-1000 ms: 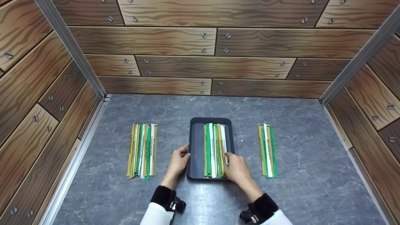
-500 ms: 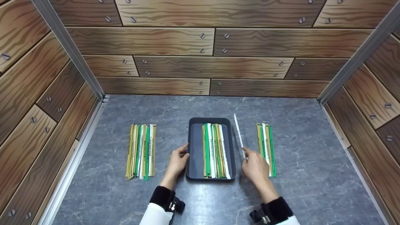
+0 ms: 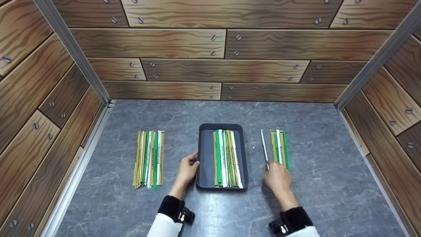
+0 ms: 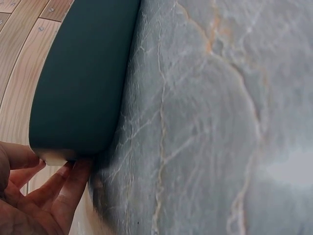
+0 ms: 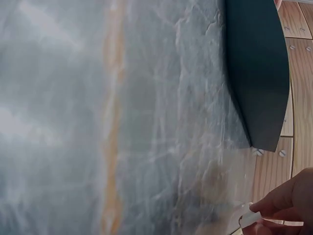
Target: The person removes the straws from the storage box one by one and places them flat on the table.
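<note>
A dark rectangular tray (image 3: 205, 158) lies in the middle, with a row of slim gold, green and white stick packets (image 3: 227, 158) along its right half. My left hand (image 3: 187, 169) touches the tray's left side; the left wrist view shows the fingertips against the tray wall (image 4: 83, 83). My right hand (image 3: 278, 177) pinches the lower end of a white stick packet (image 3: 264, 144), right of the tray. That packet points away from me. Just behind this hand is a smaller row of packets (image 3: 279, 144), its lower part hidden. A white packet end (image 5: 250, 219) shows between the fingers in the right wrist view.
Another row of gold, green and white packets (image 3: 148, 158) lies on the grey marbled surface (image 3: 184, 115) at the left. Wood-patterned walls (image 3: 217, 70) with grey metal corner strips stand at the back and both sides.
My right hand has left the tray's right edge and moved right, carrying a white stick packet to beside the right-hand row. The left hand stays at the tray's left side.
</note>
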`<act>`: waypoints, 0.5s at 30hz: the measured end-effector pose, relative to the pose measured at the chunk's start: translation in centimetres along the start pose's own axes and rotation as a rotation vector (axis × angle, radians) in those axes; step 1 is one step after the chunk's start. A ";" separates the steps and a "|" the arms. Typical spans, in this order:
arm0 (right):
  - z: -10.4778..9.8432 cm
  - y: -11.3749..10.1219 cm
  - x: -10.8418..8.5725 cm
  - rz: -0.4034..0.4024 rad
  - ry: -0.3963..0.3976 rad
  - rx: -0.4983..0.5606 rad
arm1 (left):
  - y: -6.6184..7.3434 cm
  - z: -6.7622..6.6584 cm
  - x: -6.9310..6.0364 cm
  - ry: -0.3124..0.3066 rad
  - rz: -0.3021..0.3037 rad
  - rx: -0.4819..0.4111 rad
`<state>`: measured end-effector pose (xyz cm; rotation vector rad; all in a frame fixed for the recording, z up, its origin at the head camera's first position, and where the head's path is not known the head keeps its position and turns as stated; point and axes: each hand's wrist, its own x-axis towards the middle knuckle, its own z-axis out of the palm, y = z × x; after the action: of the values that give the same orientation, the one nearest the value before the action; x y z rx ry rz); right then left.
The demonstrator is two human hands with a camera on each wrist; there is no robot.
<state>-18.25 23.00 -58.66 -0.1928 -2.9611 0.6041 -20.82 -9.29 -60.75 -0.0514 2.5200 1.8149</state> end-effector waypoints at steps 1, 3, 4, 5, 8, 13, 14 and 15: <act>0.0 0.1 0.0 0.008 -0.002 -0.001 | 0.1 0.0 0.0 0.000 0.002 0.001; 0.0 0.2 0.0 0.019 -0.004 -0.004 | 0.2 -0.1 -0.1 0.003 0.010 0.004; -0.1 0.3 0.0 0.025 -0.007 -0.004 | 0.2 0.0 -0.1 0.005 0.007 0.000; -0.1 0.3 0.0 0.028 -0.007 -0.005 | 0.2 0.0 -0.2 0.007 0.019 0.004; -0.1 0.5 0.0 0.034 -0.011 -0.006 | 0.2 0.0 -0.2 0.010 0.027 -0.007; -0.1 0.9 -0.1 0.050 -0.021 -0.015 | 0.0 0.1 0.1 0.003 -0.003 -0.019; -0.1 0.9 -0.1 0.056 -0.022 -0.021 | -0.1 0.1 0.1 0.002 -0.006 -0.015; -0.1 1.0 -0.1 0.060 -0.027 -0.027 | -0.1 0.1 0.1 0.000 -0.010 -0.007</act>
<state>-18.01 23.95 -59.00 -0.2791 -3.0001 0.5778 -20.96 -9.23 -60.85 -0.0644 2.5085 1.8205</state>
